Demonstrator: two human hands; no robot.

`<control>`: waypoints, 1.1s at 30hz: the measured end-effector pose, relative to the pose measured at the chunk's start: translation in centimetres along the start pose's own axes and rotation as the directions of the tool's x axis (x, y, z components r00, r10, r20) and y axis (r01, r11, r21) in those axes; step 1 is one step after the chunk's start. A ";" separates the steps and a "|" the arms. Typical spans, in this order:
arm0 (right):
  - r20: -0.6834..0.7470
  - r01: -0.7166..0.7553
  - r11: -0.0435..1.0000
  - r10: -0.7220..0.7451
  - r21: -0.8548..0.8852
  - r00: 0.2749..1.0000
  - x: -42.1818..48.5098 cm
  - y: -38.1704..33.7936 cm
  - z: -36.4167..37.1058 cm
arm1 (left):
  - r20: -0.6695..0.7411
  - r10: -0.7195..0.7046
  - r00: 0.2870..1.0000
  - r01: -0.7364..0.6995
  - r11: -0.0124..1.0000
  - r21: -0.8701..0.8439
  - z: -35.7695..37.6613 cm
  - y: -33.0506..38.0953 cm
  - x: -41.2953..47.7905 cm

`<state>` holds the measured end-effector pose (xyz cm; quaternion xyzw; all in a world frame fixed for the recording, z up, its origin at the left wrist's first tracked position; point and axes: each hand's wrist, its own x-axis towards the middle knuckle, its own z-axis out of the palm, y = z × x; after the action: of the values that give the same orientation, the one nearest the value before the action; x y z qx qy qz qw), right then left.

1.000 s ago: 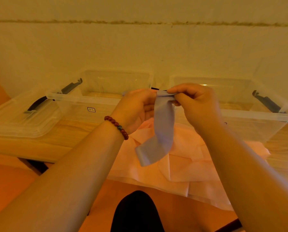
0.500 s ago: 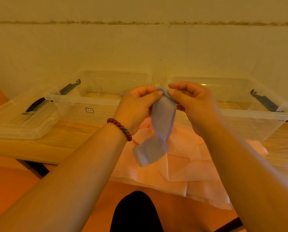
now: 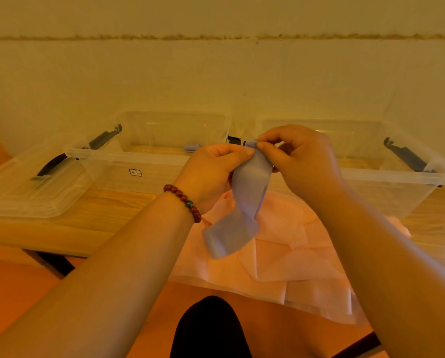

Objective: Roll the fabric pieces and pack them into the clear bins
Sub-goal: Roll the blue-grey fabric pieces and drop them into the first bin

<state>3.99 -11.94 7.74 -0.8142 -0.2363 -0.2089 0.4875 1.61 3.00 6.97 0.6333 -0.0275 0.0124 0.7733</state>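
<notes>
Both hands are raised over the light wooden bench (image 3: 100,218), meeting fingertip to fingertip. The left hand (image 3: 211,174), with a dark red bead bracelet (image 3: 183,200) at its wrist, has its fingers curled and its thumb pressed on the top end of a grey-blue fabric strip (image 3: 244,202). The right hand (image 3: 301,161) pinches that same end between thumb and curled forefinger. The strip hangs from this double pinch, its lower end curling in front of the pale pink fabric sheets (image 3: 293,254) spread over the bench's near edge; whether it touches them cannot be told. Behind the hands stand the left clear plastic bin (image 3: 128,164) and the right clear plastic bin (image 3: 397,182), side by side. A small grey-blue fabric roll (image 3: 192,146) lies inside the left bin. A clear plastic lid (image 3: 22,192) lies flat to its left.
</notes>
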 end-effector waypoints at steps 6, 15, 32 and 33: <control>-0.008 0.242 0.957 -0.246 -0.162 0.969 -0.1 0.4 0.1 | -0.035 -0.008 0.999 0.007 1.000 -0.023 0.2 0.1 -0.2; 0.085 -0.045 0.991 0.034 0.129 0.996 -0.1 0.3 -0.2 | -0.094 0.057 0.994 -0.053 0.997 0.047 -0.1 0.0 -0.3; -0.037 -0.092 0.965 0.104 0.245 0.994 0.6 -0.2 -0.1 | -0.055 0.017 0.998 -0.015 0.999 0.052 0.7 0.0 -0.9; -0.044 -0.099 0.955 0.115 0.280 0.992 0.7 -0.3 -0.2 | -0.059 0.024 0.998 -0.020 0.998 0.063 0.8 0.1 -0.9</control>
<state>4.37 -11.84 8.38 -0.7430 -0.2041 -0.1712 0.6140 0.71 2.21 7.21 0.6561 -0.0110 0.0407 0.7535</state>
